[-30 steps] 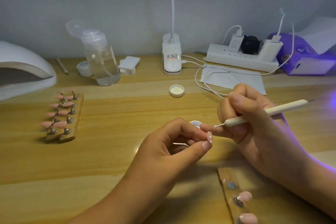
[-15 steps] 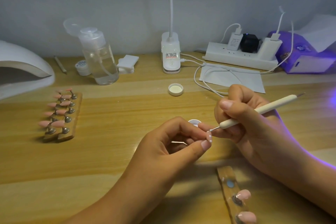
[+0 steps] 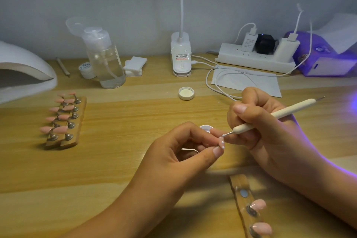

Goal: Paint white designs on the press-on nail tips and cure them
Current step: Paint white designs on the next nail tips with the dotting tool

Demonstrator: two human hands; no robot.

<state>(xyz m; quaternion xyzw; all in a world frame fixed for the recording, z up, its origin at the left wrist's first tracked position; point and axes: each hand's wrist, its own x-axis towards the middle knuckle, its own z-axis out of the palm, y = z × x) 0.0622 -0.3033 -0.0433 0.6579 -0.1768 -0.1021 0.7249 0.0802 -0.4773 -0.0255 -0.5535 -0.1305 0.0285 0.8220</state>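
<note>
My left hand [image 3: 185,147] pinches a pink nail tip [image 3: 221,142] between thumb and forefinger; the tip bears small white dots along its edge. My right hand [image 3: 258,123] grips a white dotting pen [image 3: 274,116] like a pencil, its metal point touching the top of that nail tip. Just behind my fingers sits a small open pot of white paint [image 3: 205,128], partly hidden. A wooden holder [image 3: 241,185] at the lower right carries pink tips [image 3: 258,204] on metal studs. Another wooden holder [image 3: 80,114] at the left carries several pink tips [image 3: 60,129].
A white curing lamp [image 3: 25,71] stands at the far left. Along the back are a clear pump bottle [image 3: 105,60], a small jar [image 3: 86,68], white pads [image 3: 135,65], a clip lamp base [image 3: 181,54], a power strip [image 3: 257,57] with cables and a purple box [image 3: 326,58]. A loose white lid [image 3: 186,93] lies mid-table.
The pen's point has come down from beside the nail tip onto its upper end. My left hand keeps the tip in nearly the same place.
</note>
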